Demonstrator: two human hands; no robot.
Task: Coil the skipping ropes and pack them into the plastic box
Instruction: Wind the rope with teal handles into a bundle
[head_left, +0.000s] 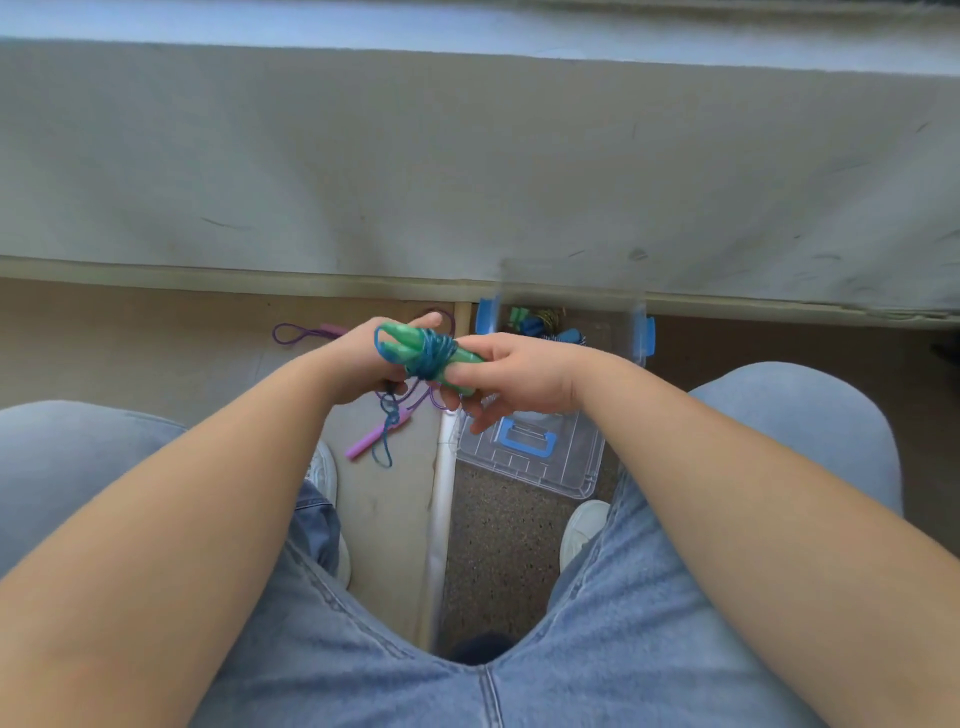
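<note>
A green-handled skipping rope (426, 353) with blue cord wound round its two handles is held between both hands above the floor. My left hand (363, 364) grips the handle tips and the cord. My right hand (514, 374) pinches the other end of the handles. A loose tail of blue cord (387, 431) hangs below. On the floor lies a pink-handled rope (376, 439) with purple cord (296, 332). The clear plastic box (639, 332) with blue clips stands against the wall and holds several coiled ropes (540, 325).
The box's clear lid (530, 452) with a blue handle lies on the floor under my right hand. A grey wall (467, 166) rises just behind the box. My knees in blue jeans and white shoes (584, 525) flank the floor space.
</note>
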